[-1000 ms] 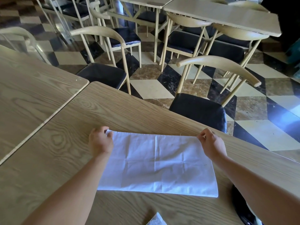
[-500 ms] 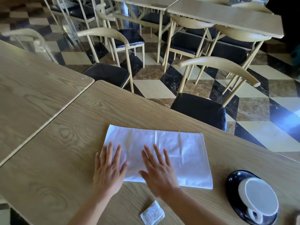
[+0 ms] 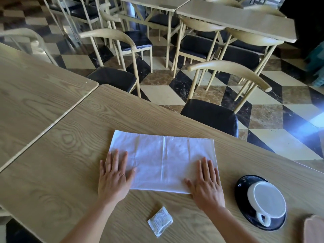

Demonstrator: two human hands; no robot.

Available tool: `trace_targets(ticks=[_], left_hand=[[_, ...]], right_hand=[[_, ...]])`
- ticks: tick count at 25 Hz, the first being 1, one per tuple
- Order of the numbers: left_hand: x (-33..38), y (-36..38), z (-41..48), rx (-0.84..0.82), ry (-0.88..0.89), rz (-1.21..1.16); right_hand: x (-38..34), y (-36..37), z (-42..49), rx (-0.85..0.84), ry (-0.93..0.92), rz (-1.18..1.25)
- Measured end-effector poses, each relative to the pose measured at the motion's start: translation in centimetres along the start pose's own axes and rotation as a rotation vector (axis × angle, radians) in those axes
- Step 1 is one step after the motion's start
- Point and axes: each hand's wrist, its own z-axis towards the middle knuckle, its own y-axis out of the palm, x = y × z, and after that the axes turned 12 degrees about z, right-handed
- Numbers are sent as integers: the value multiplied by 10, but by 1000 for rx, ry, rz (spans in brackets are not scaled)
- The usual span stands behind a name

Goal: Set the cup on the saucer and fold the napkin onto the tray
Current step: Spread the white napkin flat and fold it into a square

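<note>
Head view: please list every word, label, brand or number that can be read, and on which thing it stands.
No text can be read here.
Small white packet: faint grey print, too small and blurred to read.
Napkin, cup and saucer: no print visible.

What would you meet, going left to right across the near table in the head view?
Left hand → napkin → right hand → white cup on black saucer → brown object at the frame edge.
</note>
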Motion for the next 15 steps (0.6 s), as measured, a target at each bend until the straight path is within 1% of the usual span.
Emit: trace_targets(ticks=[2, 4, 5, 7, 9, 11, 13, 15], left_hand=[[2, -6, -2, -40, -39, 20], [3, -16, -9, -70, -185, -16], [2, -22, -13, -53, -263, -50], [-1, -29, -22, -54, -343, -45], [-2, -38, -26, -162, -410, -54], [-4, -46, -20, -219, -531, -132], [-6, -53, -12, -245, -659, -274], [-13, -56, -8, -272, -745, -422]], right_hand=[[2, -1, -1, -16, 7, 7], [1, -3, -1, -39, 9, 6], [1, -3, 1, -50, 12, 9], [1, -5, 2, -76, 17, 21], [0, -8, 1, -90, 24, 37], [-2, -10, 1, -94, 27, 53], [-2, -12, 1, -101, 26, 67], [-1, -12, 1, -107, 28, 73]])
